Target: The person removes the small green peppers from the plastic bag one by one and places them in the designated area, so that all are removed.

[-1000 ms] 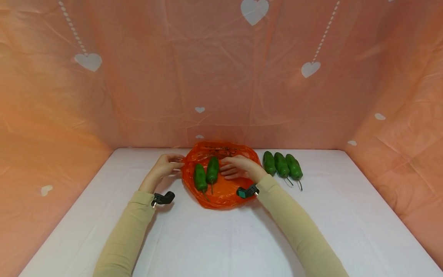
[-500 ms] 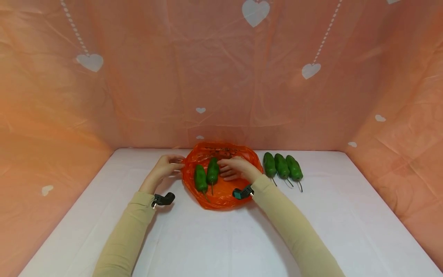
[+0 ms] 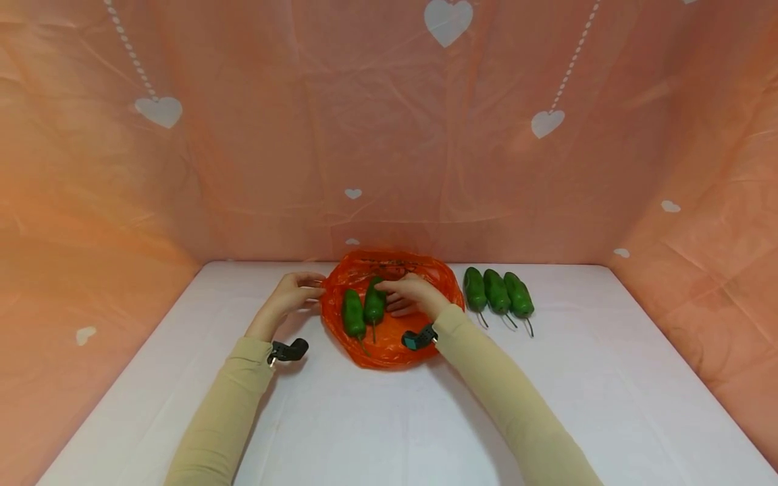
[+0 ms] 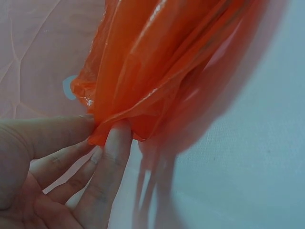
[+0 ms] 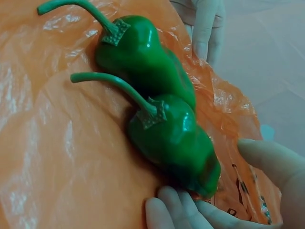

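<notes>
The orange plastic bag [image 3: 389, 317] lies open near the middle of the white table [image 3: 377, 418], with two green peppers [image 3: 363, 309] side by side inside it, stems toward the person. The left hand [image 3: 290, 297] pinches the bag's left rim between thumb and fingers [image 4: 112, 157], holding the mouth open. The right hand [image 3: 408, 294] reaches into the bag, its fingertips [image 5: 164, 210] curled round the blunt end of the nearer pepper [image 5: 171, 143], thumb on the far side.

To do this well, it seems best to keep the pinch on the thin film firm but gentle, since it crumples and could tear, and to settle the pepper flat against its neighbour so neither rolls.

Three more peppers [image 3: 498, 291] lie in a row on the table just right of the bag. Peach cloth [image 3: 243, 135] printed with white hearts [image 3: 448, 19] hangs behind and at both sides.
</notes>
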`<state>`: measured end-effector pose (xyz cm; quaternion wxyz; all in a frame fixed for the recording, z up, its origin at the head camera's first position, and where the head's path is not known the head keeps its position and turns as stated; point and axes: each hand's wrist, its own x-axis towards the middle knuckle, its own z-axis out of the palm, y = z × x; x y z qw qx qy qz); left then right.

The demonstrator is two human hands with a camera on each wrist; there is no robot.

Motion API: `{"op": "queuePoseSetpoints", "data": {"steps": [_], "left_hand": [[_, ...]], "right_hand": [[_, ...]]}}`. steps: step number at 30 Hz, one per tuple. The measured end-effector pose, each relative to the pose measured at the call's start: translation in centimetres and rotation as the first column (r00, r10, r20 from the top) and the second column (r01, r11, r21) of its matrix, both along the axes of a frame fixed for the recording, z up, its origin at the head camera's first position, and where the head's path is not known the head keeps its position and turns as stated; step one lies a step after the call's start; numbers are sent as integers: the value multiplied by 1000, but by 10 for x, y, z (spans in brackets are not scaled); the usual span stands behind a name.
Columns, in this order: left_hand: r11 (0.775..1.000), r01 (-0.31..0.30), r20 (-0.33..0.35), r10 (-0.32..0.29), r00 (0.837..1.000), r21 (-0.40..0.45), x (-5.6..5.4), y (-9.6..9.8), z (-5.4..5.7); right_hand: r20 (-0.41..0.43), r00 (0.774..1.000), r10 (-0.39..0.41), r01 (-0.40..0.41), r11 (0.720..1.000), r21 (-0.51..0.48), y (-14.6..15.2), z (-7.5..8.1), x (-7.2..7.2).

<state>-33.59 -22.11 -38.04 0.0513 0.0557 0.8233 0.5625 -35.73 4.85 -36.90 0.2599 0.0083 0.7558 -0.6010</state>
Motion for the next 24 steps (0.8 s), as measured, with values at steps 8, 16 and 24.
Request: {"op": "queuePoseSetpoints", "data": {"steps": [8, 16, 24], "left_hand": [[1000, -3, -2, 3, 1000, -8, 1, 1, 2], [1000, -13, 1, 13, 1000, -10, 1, 1, 0], [1000, -15, 7, 15, 1000, -16, 1, 1, 0]], "right_hand": [[-33, 999, -19, 20, 999, 27, -7, -2, 1], [-66, 997, -28, 30, 999, 37, -10, -3, 2], [-85, 995, -60, 67, 994, 85, -15, -4, 2]]}}
